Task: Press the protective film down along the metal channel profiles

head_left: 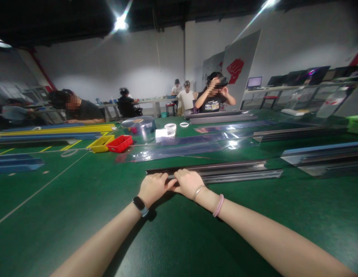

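Observation:
A long dark channel-shaped profile (233, 171) lies crosswise on the green table (179, 238) in front of me. My left hand (153, 188) is closed over its left end, fingers curled over the near edge. Right beside it, my right hand (189, 184) grips the same profile, and the two thumbs nearly meet. The fingertips of both hands are hidden behind the profile's edge. To the right the profile runs on past my hands with its channel facing up.
Clear plastic strips (179, 148) lie beyond the profile. A red bin (120, 144), a yellow bin (101, 144), a roll of clear film (146, 129) and white tape rolls (170, 129) stand farther back. Blue profiles (326, 156) lie at right. A person (215, 98) is across the table.

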{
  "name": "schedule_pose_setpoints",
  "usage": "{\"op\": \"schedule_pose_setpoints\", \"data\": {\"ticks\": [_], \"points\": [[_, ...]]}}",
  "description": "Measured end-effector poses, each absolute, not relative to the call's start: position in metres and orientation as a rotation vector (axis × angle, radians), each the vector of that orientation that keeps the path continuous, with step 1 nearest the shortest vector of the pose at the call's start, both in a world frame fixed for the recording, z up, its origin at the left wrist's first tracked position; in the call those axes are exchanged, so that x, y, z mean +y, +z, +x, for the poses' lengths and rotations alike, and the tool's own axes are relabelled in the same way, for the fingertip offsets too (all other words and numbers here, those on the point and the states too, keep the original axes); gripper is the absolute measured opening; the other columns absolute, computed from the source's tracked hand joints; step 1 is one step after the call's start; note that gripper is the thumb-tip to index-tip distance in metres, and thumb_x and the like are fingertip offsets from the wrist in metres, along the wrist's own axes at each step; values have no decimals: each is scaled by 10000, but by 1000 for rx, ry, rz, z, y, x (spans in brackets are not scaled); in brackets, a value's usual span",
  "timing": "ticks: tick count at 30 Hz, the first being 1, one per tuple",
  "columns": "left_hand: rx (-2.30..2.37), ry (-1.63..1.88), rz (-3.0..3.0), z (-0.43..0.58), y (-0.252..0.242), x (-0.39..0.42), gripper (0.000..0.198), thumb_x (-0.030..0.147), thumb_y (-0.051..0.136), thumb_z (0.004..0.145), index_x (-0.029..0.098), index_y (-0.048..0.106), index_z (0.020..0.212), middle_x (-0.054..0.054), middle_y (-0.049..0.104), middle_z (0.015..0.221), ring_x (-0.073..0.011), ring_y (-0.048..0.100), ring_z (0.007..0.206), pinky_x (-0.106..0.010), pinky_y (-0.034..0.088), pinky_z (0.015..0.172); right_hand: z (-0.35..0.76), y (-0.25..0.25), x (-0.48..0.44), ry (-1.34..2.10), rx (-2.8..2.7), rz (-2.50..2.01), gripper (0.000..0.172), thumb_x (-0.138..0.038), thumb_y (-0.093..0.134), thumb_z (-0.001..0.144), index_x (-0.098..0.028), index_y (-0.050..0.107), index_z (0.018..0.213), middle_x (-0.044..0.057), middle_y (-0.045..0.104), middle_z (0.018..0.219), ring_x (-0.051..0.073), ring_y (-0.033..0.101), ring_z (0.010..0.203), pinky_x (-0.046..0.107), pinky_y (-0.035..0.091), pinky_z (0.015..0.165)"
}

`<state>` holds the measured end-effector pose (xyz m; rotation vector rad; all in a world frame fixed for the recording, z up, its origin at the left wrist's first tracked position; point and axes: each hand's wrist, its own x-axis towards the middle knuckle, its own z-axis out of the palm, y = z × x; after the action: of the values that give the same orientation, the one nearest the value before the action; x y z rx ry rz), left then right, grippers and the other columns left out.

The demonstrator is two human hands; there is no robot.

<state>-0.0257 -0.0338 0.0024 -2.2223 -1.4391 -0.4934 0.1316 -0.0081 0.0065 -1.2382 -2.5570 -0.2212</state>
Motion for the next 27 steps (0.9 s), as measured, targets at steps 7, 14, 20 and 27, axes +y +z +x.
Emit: {"op": "schedule_pose_setpoints", "data": {"ticks": [7,14,20,27], "points": [[-1331,-511,-2315,-22,4,-36,307,391,336,827,168,520,725,-38,562,674,-144,516,642,-259,369,601,130,6,-7,-188,-2608,-1267,246,-403,441,749,-171,514,790,56,578,790,183,530,753,278,378,642],[-1364,-488,-2313,-22,3,-34,299,389,335,827,170,516,732,-36,558,677,-143,520,654,-253,373,596,130,7,-3,-189,-2648,-1229,262,-398,437,759,-155,531,794,69,592,790,185,549,751,277,387,664],[-1382,-460,-2309,-22,3,-34,298,388,334,826,171,517,732,-37,554,674,-150,520,657,-261,376,600,130,4,3,-205,-2700,-1168,259,-387,458,754,-149,551,797,76,607,771,195,567,737,286,392,669],[-1371,-481,-2307,-22,3,-34,315,399,333,825,168,522,723,-39,552,663,-148,517,648,-259,375,590,129,8,1,-181,-2695,-1221,250,-383,459,753,-155,561,765,68,612,755,194,574,715,285,402,658]]}}
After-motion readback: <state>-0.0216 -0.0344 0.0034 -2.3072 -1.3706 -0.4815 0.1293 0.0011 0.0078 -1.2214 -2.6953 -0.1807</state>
